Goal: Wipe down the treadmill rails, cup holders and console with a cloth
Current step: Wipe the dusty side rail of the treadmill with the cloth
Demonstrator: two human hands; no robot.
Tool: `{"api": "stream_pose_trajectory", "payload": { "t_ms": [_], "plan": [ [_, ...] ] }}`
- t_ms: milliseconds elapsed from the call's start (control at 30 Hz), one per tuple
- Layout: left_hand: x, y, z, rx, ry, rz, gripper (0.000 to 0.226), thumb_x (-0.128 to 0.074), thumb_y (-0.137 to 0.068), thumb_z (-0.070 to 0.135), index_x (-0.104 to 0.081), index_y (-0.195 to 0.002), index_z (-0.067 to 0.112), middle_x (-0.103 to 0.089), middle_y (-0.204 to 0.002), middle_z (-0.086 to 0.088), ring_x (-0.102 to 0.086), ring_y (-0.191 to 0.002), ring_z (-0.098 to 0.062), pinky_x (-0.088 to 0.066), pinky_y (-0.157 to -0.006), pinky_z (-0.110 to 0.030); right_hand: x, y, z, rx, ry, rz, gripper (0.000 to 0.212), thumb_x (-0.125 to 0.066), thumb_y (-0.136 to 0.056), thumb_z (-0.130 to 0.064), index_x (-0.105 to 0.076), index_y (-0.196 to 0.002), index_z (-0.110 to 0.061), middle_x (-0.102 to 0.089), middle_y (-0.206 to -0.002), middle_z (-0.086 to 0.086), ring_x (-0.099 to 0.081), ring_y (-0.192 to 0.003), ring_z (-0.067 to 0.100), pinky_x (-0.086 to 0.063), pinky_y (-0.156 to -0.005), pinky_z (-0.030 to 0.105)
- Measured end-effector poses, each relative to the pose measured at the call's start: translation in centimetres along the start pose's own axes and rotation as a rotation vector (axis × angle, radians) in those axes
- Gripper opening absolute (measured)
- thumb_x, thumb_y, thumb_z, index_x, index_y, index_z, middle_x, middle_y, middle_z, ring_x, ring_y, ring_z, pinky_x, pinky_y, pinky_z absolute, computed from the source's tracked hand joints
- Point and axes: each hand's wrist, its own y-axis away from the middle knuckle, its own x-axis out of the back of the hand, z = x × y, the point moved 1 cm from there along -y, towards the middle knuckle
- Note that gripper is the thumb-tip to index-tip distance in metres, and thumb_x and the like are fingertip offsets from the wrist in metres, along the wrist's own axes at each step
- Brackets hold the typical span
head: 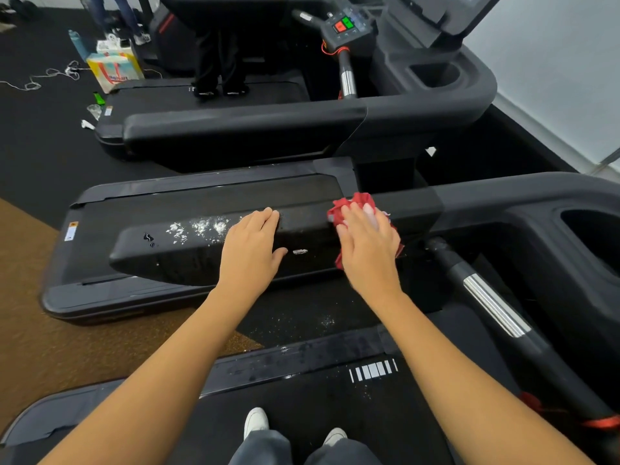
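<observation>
Treadmill rail (201, 253) beneath both our hands. Our left hand (250, 250) rests flat and open on it, empty. Our right hand (367, 246) presses the crumpled red cloth (349, 204) onto it. White residue (198, 228) lies left of our left hand.

Matt black plastic rail (201, 250), crumpled red cloth (355, 204), shiny metal grip (493, 305).

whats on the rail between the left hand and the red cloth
In the head view, the stretch of rail between the left hand and the red cloth is mostly bare black surface, with one small white smear near the thumb.
</observation>
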Motion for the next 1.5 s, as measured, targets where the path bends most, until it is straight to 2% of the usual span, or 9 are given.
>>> {"api": "stream_pose_trajectory", "payload": {
  "t_ms": [100, 333, 667, 867, 1033, 1133, 1333, 1433, 1500],
  "plan": [
    [-0.1, 0.0, 0.0, 0.004, -0.008, 0.001, 0.060, -0.071, -0.079, 0.022, -0.047, -0.131, 0.002, -0.053, -0.131, -0.014, -0.050, -0.119, -0.030, -0.040, -0.099, -0.041, -0.3, -0.2, -1.1, -0.085, 0.023, 0.046, 0.041, -0.032, -0.099, -0.034, -0.045, -0.136, -0.020, -0.039, -0.146, 0.002, -0.023, -0.139, 0.025, -0.016, -0.112, 0.047],
    [-0.4, 0.1, -0.2, -0.010, 0.015, 0.037, 0.057, -0.077, -0.072, 0.014, -0.055, -0.122, -0.002, -0.060, -0.120, -0.017, -0.058, -0.109, -0.034, -0.046, -0.091, -0.043, -2.6, 2.4, -4.1, 0.181, 0.093, -0.043, 0.046, -0.038, -0.094, -0.032, -0.047, -0.135, -0.014, -0.049, -0.140, 0.006, -0.039, -0.133, 0.031, -0.036, -0.101, 0.049],
    [-0.5, 0.1, -0.2, 0.003, 0.001, 0.020, 0.061, -0.066, -0.084, 0.025, -0.041, -0.136, 0.005, -0.048, -0.136, -0.011, -0.044, -0.125, -0.027, -0.035, -0.104, -0.038, -0.5, 0.5, 0.7, -0.180, -0.007, 0.092, 0.045, -0.033, -0.100, -0.030, -0.036, -0.143, -0.017, -0.033, -0.150, 0.006, -0.017, -0.142, 0.028, -0.015, -0.112, 0.051],
    [-0.5, 0.0, 0.0, -0.005, 0.009, 0.028, 0.059, -0.073, -0.077, 0.018, -0.049, -0.128, 0.000, -0.055, -0.128, -0.015, -0.051, -0.118, -0.031, -0.041, -0.098, -0.041, -2.2, 3.0, -3.6, 0.041, -0.050, -0.065, 0.050, -0.033, -0.097, -0.034, -0.033, -0.144, -0.017, -0.030, -0.152, 0.002, -0.019, -0.141, 0.026, -0.016, -0.111, 0.045],
    [-0.4, 0.2, -0.5, -0.005, 0.055, 0.083, 0.049, -0.068, -0.081, 0.017, -0.053, -0.124, 0.000, -0.058, -0.124, -0.015, -0.053, -0.115, -0.031, -0.042, -0.096, -0.042, -0.4, 3.9, -4.0, -0.246, -0.527, -0.145, 0.044, -0.036, -0.100, -0.033, -0.033, -0.144, -0.029, -0.031, -0.146, 0.001, -0.025, -0.134, 0.021, -0.027, -0.110, 0.046],
    [0.0, 1.2, 0.4, 0.010, 0.172, 0.203, 0.035, -0.058, -0.089, 0.022, -0.059, -0.118, 0.003, -0.063, -0.113, -0.011, -0.058, -0.105, -0.027, -0.042, -0.089, -0.035, -0.3, 3.5, -4.3, -0.358, -0.712, -0.132, 0.053, -0.037, -0.090, -0.055, -0.038, -0.140, -0.035, -0.043, -0.117, 0.007, -0.045, -0.114, 0.024, -0.043, -0.097, 0.044],
    [2.3, 3.4, 3.7, 0.186, 0.819, -0.056, 0.027, -0.040, -0.094, 0.044, -0.056, -0.075, 0.033, -0.057, -0.072, 0.011, -0.053, -0.069, 0.002, -0.037, -0.063, -0.011, -0.1, 2.3, -5.8, -0.464, -1.003, -0.343, 0.053, -0.034, -0.094, -0.053, -0.049, -0.133, -0.021, -0.060, -0.122, 0.007, -0.057, -0.112, 0.017, -0.047, -0.097, 0.035],
    [2.7, 3.3, 3.0, 0.245, 0.887, -0.083, 0.022, -0.051, -0.089, 0.045, -0.063, -0.087, 0.027, -0.065, -0.079, 0.005, -0.058, -0.070, -0.002, -0.045, -0.060, -0.012, 0.7, 1.9, -6.8, -0.471, -1.180, -0.408, 0.042, -0.031, -0.098, -0.046, -0.063, -0.113, -0.024, -0.069, -0.103, -0.003, -0.063, -0.100, 0.009, -0.048, -0.092, 0.027],
    [3.1, 3.1, 2.0, 0.285, 0.886, -0.075, 0.020, -0.055, -0.089, 0.038, -0.064, -0.093, 0.021, -0.068, -0.083, 0.001, -0.061, -0.075, -0.010, -0.047, -0.065, -0.019, 1.0, 1.5, -7.0, -0.412, -1.236, -0.429, 0.038, -0.028, -0.099, -0.042, -0.059, -0.118, -0.030, -0.066, -0.102, -0.017, -0.060, -0.096, -0.005, -0.046, -0.085, 0.015]
  ]
}}
